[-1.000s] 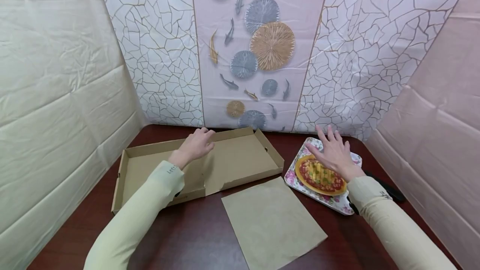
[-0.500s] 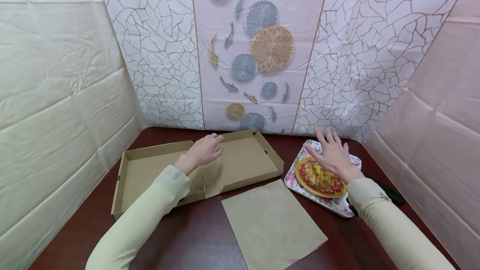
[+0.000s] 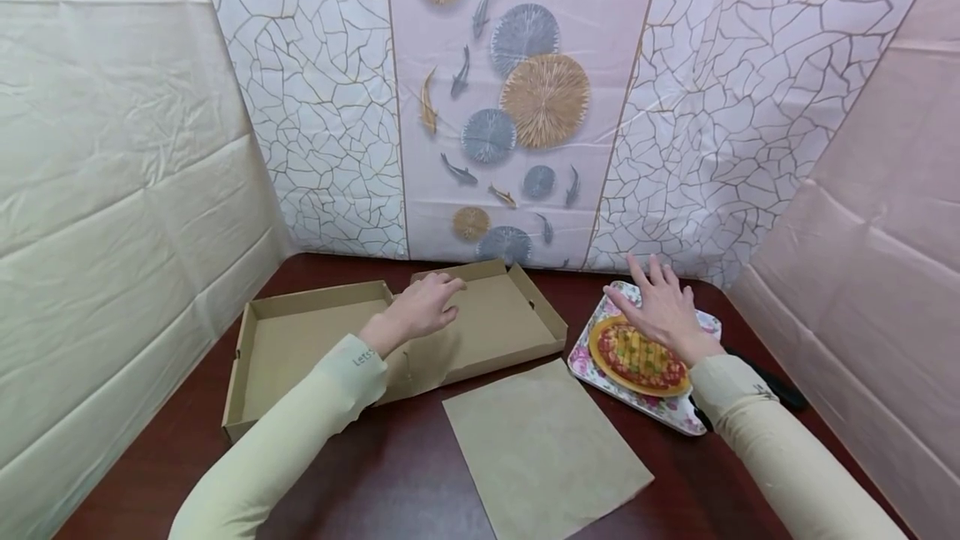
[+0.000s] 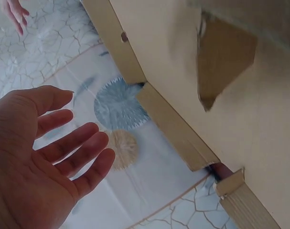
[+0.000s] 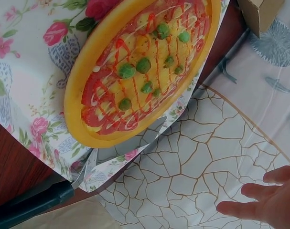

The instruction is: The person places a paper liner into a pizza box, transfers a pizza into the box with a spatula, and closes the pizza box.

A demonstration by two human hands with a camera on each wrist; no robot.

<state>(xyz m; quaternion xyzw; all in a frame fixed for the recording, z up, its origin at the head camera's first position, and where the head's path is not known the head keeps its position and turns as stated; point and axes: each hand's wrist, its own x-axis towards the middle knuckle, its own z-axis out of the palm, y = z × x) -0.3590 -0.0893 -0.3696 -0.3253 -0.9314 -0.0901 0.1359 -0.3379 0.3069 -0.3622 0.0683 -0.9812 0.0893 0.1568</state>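
One oval pizza with orange-yellow rim [image 3: 637, 354], lying on one white, pink-flowered tray [image 3: 681, 412], a dark-handled metal blade [image 5: 149, 136] at its edge; my right hand [image 3: 662, 313] above, fingers spread apart. One open, shallow brown cardboard box [image 3: 506, 307], left of the tray; my left hand [image 3: 420, 307] over it, fingers slightly bent, apart. One square brown sheet [image 3: 547, 448], nearer me. All on one dark reddish-brown table [image 3: 375, 482].

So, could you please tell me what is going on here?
A person's left hand hovers over an open cardboard box, while the right hand is spread above a floral tray with a pizza on it. Neither of the hands holds anything. A flat brown sheet lies on the table, nearer the person than the box.
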